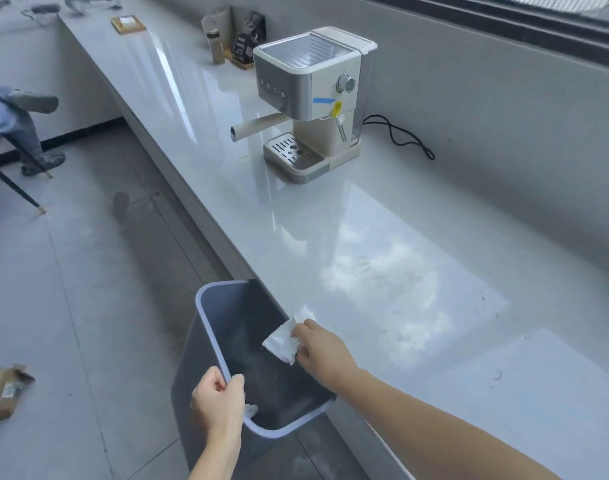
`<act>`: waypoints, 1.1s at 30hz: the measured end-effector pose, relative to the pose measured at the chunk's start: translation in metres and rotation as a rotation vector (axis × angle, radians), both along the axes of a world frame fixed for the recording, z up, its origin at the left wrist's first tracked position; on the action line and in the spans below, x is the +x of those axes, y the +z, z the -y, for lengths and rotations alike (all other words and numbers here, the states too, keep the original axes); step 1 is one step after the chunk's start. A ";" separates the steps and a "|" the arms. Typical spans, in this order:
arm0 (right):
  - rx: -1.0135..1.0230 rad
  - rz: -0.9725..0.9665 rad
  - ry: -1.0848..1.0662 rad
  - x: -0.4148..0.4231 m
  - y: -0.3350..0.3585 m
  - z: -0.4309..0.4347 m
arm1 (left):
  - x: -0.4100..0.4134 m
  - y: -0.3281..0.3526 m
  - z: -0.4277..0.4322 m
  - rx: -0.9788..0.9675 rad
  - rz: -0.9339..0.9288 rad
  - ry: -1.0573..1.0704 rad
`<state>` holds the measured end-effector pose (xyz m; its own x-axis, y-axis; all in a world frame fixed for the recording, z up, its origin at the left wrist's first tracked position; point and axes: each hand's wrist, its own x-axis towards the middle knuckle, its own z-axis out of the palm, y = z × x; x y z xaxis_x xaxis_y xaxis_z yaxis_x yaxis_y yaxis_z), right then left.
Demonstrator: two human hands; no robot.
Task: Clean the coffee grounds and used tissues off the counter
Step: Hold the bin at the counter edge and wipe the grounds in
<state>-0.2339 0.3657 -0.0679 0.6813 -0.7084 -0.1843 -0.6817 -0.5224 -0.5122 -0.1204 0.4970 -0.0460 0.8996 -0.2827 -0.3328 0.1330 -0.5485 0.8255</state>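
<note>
A grey bin [206,327] is held against the front edge of the white counter [417,244], tilted toward it. My left hand [220,400] grips the bin's near rim. My right hand [322,348] pinches a crumpled white tissue [284,341] at the counter's edge, over the open bin. Another bit of white tissue [251,409] lies inside the bin by my left hand. A few dark specks of coffee grounds [483,298] and a small smear [497,375] remain on the counter to the right.
A cream and silver espresso machine [310,102] stands further along the counter, its black cord [400,135] trailing right. Coffee bags and a jar [233,36] sit behind it. On the floor lie a torn cardboard packet [1,393] and, far left, a seated person's legs [26,126].
</note>
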 end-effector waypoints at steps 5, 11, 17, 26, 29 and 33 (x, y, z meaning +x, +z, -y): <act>-0.085 0.189 -0.332 -0.072 0.004 0.046 | 0.001 -0.001 0.000 0.005 -0.013 -0.014; -0.130 -0.002 -0.621 -0.092 -0.010 0.071 | 0.003 0.002 0.004 -0.033 -0.011 0.002; -0.147 -0.062 -0.315 0.000 -0.001 0.030 | 0.028 -0.012 0.007 0.024 0.020 -0.033; -0.068 0.231 -0.261 0.013 0.011 0.025 | 0.053 -0.016 0.009 0.002 0.006 -0.102; -0.159 0.103 -0.527 -0.038 0.017 0.081 | 0.061 -0.015 0.010 -0.003 -0.007 -0.117; -0.105 -0.130 -0.559 -0.063 0.004 0.074 | 0.066 -0.018 0.008 0.001 -0.004 -0.152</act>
